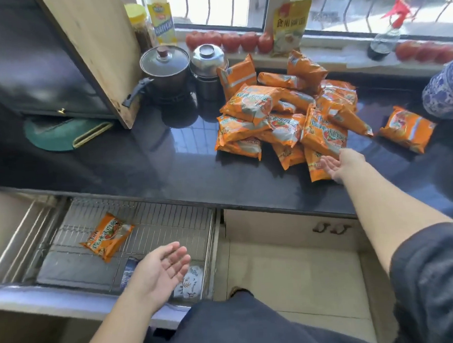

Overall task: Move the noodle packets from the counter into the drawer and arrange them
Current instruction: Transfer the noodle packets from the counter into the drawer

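Note:
A heap of several orange noodle packets [282, 113] lies on the dark counter [154, 159], right of centre, with one more packet [407, 128] lying apart at the right. A single orange packet [107, 239] lies tilted on the wire rack of the open drawer [170, 216] below the counter's front edge. My right hand [340, 166] reaches over the counter, palm up and fingers relaxed, at the near edge of the heap. Over the drawer's front right part hovers my left hand [163, 270], open, palm up and holding nothing.
A black lidded pot [165, 67] and a steel lidded pot [208, 67] stand behind the heap's left side. A wooden board [95, 47] leans at the back left, a green mat [60, 134] beside it. Tomatoes and bottles line the windowsill. A blue patterned bowl [447, 91] sits at the right edge.

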`<state>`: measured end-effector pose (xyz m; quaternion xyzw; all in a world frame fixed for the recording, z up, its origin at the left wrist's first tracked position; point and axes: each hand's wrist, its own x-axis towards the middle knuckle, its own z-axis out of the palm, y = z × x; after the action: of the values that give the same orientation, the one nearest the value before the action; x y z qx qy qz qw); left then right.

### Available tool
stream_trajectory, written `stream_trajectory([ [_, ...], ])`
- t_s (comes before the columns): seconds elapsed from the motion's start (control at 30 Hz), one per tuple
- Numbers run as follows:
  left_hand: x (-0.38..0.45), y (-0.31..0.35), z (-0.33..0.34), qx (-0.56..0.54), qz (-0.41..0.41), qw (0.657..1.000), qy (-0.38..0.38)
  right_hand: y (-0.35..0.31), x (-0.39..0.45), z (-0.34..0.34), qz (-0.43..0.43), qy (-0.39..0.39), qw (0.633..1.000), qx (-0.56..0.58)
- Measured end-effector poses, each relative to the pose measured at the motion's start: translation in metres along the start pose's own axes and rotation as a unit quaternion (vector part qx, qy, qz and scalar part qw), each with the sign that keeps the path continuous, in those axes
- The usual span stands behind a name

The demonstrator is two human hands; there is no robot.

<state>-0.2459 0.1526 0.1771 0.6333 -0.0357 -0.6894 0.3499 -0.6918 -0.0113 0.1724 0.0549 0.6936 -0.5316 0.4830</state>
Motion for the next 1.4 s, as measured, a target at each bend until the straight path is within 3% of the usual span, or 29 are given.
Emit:
stream_trajectory([
  [0.13, -0.003, -0.002, -0.003, -0.029, 0.008, 0.999, 0.031, -0.003, 0.025, -0.005, 0.013, -0.01, 0.999, -0.032],
  [0.47, -0.004, -0.014, 0.013, 0.004, 0.009, 1.0, 0.027, -0.005, 0.049, -0.01, 0.009, -0.015, 1.0, -0.003],
  [0.67, -0.003, -0.014, 0.031, 0.026, 0.001, 1.0, 0.002, 0.011, -0.006, -0.031, -0.053, -0.128, 0.978, 0.155],
  [0.8, 0.001, -0.012, 0.04, 0.04, 0.001, 0.999, -0.024, 0.04, -0.053, -0.057, -0.084, -0.135, 0.966, 0.203],
  [1.0, 0.0, -0.021, 0.053, 0.035, -0.042, 0.993, -0.102, 0.136, -0.131, -0.08, -0.104, -0.13, 0.986, 0.027],
  [1.13, 0.003, -0.031, 0.053, 0.081, -0.093, 0.981, -0.148, 0.211, -0.176, -0.059, -0.083, -0.218, 0.968, -0.091],
  [1.27, 0.03, -0.041, 0.014, 0.142, -0.07, 0.986, -0.052, 0.263, -0.182, -0.022, -0.029, -0.291, 0.935, -0.202],
  [1.4, 0.063, -0.022, -0.075, 0.106, -0.082, 0.99, 0.033, 0.295, -0.174, 0.019, 0.006, -0.327, 0.856, -0.4],
])
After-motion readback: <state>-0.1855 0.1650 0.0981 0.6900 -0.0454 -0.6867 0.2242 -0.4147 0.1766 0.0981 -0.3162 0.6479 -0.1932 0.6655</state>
